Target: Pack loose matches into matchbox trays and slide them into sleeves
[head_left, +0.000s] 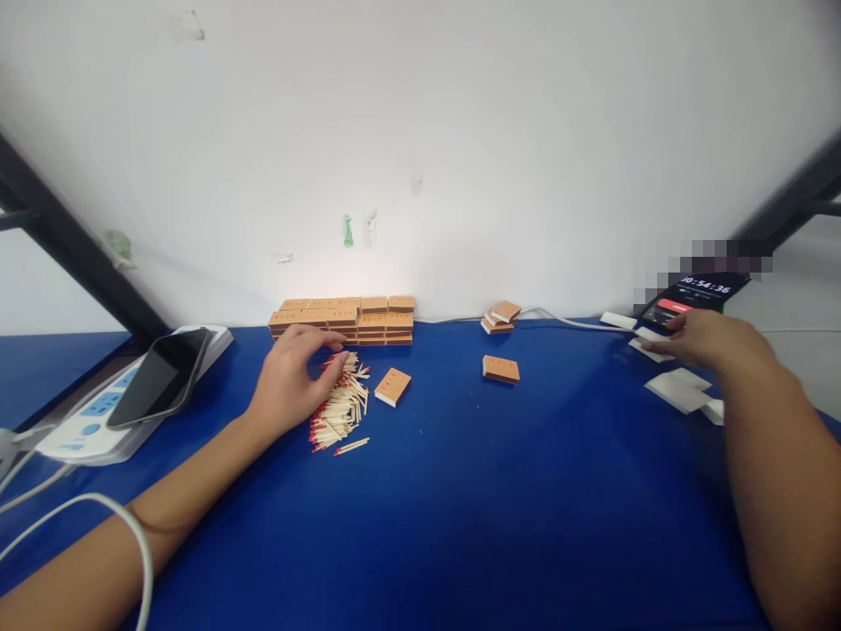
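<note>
My left hand (293,377) rests on the blue table (460,491) with its fingers curled over the top of a pile of red-tipped matches (342,407). A closed orange matchbox (392,386) lies just right of the pile. My right hand (706,340) reaches to the far right, its fingers stretched out flat toward a dark phone (693,300) showing a timer, above a small white tray (650,349).
A stack of orange matchboxes (345,320) lines the wall. Loose matchboxes (500,317) and a single one (500,369) lie mid-table. White inner trays (680,390) sit right. A black phone (161,377) lies on a white power strip (98,416) at left, with cables.
</note>
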Motion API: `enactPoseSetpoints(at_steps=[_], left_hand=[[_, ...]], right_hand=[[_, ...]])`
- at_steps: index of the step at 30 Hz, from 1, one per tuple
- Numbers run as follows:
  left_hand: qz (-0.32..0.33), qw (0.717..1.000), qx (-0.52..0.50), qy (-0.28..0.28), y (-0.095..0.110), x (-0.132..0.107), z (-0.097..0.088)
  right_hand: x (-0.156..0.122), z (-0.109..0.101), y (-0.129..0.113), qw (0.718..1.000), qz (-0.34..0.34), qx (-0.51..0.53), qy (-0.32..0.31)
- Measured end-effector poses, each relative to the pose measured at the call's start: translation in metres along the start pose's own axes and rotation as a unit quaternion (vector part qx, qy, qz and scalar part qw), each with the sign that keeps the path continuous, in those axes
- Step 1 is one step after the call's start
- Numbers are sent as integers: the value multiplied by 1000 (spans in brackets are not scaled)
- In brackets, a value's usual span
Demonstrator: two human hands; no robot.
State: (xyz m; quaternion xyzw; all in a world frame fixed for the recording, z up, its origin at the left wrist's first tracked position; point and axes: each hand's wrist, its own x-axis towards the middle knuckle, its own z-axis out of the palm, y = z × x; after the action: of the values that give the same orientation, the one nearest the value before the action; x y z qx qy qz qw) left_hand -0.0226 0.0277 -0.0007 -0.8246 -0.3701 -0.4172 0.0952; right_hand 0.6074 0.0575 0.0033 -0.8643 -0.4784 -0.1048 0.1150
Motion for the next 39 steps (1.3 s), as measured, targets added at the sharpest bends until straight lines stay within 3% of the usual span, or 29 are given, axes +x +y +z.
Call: enactPoseSetpoints(at_steps=[3, 5, 11, 16, 19, 22, 24, 26, 28, 30, 34, 39], left_hand=[[3, 1000, 0, -1, 0, 0, 0], [6, 1000, -1, -3, 0, 0, 0], [6, 1000, -3, -16, 2, 0, -2], [12, 1000, -3, -17, 1, 0, -3], [15, 1000, -4, -15, 1, 0, -3], [19, 999, -21, -22, 4, 0, -2], [26, 998, -44, -31, 9, 1, -2], [41, 996, -65, -44, 16, 1, -4], [66, 994, -72, -48, 23, 2, -7], [81, 993, -71, -48, 26, 2, -9], [105, 988, -78, -76, 26, 1, -11], [101, 988, -92, -71, 20, 2, -9]], right_hand=[[-11, -19, -19, 990, 76, 35, -116], [-17, -28, -28, 988, 75, 36, -131], [-18, -26, -32, 992, 80, -7, -97], [-15, -20, -27, 991, 86, -1, -105], [-15, -28, -34, 996, 71, 0, -61], [-29, -45, -63, 998, -25, 61, 9], [-54, -58, -98, 976, -158, 125, 82], [-93, -68, -142, 926, -311, 183, 112], [-141, -74, -187, 864, -456, 199, 78], [-187, -77, -224, 816, -551, 162, 74], [-238, -76, -265, 774, -614, 106, 110], [-241, -70, -276, 778, -596, 183, 82]])
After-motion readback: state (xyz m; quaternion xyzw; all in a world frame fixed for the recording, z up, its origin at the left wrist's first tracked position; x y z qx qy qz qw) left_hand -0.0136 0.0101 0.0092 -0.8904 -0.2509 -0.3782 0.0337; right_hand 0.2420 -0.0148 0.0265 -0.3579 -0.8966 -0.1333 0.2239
